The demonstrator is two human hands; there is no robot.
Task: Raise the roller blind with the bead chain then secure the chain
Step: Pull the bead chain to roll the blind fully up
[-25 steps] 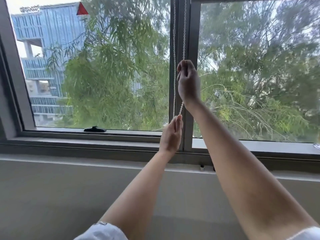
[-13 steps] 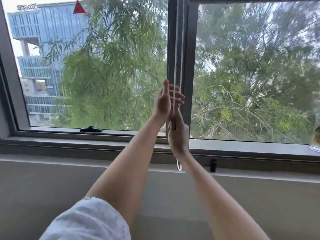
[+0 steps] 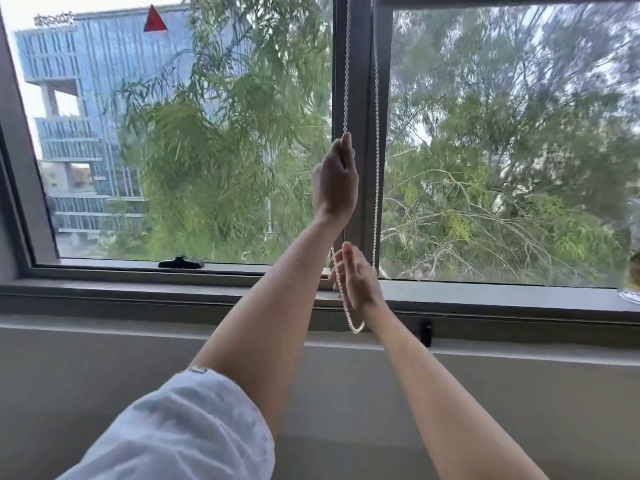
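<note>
Hanging down the window's centre post, the bead chain is pinched by my left hand, fingers closed on it. Below, my right hand has the slack loop draped across loosely open fingers, beside the grey sill. Half a second ago the left hand was open and lower.

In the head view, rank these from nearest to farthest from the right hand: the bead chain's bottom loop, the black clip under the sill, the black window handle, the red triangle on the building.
From the right hand:
1. Bead chain loop, hanging just below it.
2. Black clip, lower right under the sill.
3. Black window handle, left on the frame.
4. Red triangle, far upper left, outside.
</note>
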